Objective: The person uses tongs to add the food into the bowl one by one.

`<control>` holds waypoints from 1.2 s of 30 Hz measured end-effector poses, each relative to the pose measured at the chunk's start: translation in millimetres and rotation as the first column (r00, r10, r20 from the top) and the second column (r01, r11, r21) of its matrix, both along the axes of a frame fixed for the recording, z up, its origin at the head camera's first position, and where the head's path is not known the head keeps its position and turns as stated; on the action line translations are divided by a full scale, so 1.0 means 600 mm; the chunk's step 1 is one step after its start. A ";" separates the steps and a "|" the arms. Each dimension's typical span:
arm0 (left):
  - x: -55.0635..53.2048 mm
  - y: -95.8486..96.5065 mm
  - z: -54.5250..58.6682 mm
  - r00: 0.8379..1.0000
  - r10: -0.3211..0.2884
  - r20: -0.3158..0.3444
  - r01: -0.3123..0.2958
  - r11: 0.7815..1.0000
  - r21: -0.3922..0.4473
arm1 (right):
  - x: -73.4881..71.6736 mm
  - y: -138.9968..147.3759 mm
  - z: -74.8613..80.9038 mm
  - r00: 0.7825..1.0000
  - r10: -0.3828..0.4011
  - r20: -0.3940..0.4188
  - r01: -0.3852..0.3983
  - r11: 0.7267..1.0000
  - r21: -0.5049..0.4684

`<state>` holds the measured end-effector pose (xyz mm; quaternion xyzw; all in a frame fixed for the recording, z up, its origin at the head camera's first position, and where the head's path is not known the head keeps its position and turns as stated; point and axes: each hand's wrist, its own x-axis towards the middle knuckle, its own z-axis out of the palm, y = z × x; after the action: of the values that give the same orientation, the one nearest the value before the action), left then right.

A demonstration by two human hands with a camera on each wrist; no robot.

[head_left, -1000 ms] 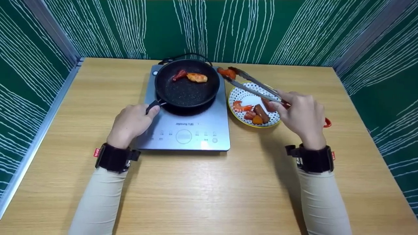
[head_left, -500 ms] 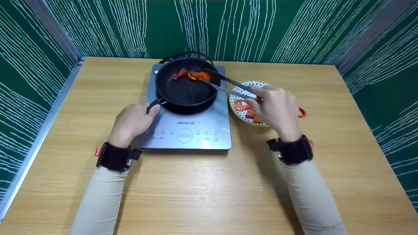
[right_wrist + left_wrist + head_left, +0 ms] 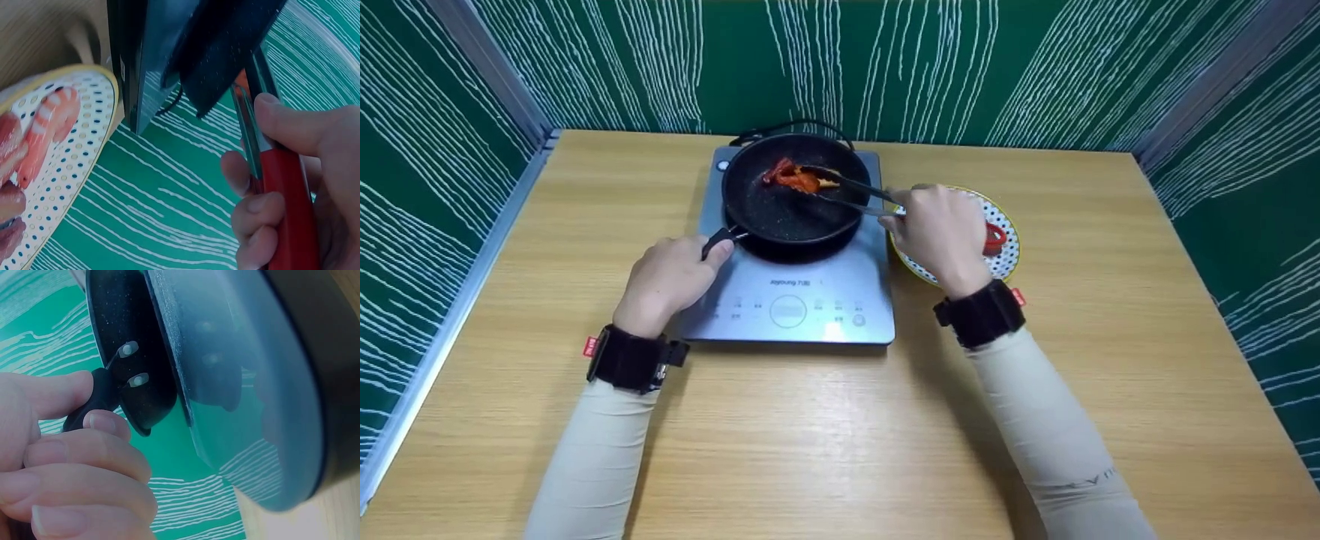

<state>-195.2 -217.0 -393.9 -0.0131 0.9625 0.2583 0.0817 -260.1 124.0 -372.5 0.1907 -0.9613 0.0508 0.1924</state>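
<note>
My left hand (image 3: pixel 667 281) grips the black handle (image 3: pixel 93 399) of a frying pan (image 3: pixel 784 221), thumb along its top. In my right hand (image 3: pixel 941 232) is a pair of tongs (image 3: pixel 851 204) with red grips, fingers wrapped round them in the right wrist view. The tongs' tips are down inside the pan at an orange-red piece of food (image 3: pixel 801 181); whether they still pinch it cannot be made out. A dark red piece (image 3: pixel 775 171) lies against its left side, and a yellowish piece (image 3: pixel 830 181) partly shows behind the tongs.
The pan is over a silver induction cooker (image 3: pixel 750 326). To its right stands a dotted plate (image 3: pixel 1011 259) with a yellow rim, partly hidden by my right hand. It holds a shrimp (image 3: pixel 50 124) and other food pieces. A green wall (image 3: pixel 885 90) closes the back.
My right hand has moved left, carrying the orange-red piece in the tongs from above the plate's far edge into the pan beside the other pieces. The left hand keeps its hold on the handle.
</note>
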 end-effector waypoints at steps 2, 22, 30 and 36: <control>0.000 0.000 -0.001 1.000 -0.002 0.000 0.002 1.000 -0.001 | -0.001 -0.008 -0.002 1.000 -0.004 0.012 0.004 1.000 -0.010; 0.001 -0.001 -0.004 0.999 -0.019 -0.037 0.018 1.000 -0.024 | -0.010 -0.030 -0.009 0.998 0.055 -0.010 -0.055 0.998 0.006; 0.000 0.000 -0.003 0.999 -0.018 -0.033 0.017 1.000 -0.013 | -0.003 -0.032 0.001 0.999 0.006 0.032 -0.006 1.000 -0.011; 0.001 0.001 -0.002 1.000 -0.004 -0.009 0.004 1.000 0.001 | 0.005 -0.035 0.010 0.999 -0.005 0.047 0.005 1.000 0.002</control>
<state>-194.4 -216.6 -395.1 -0.0102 0.9627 0.2588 0.0778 -257.1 102.9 -366.7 0.1873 -0.9660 0.0539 0.1699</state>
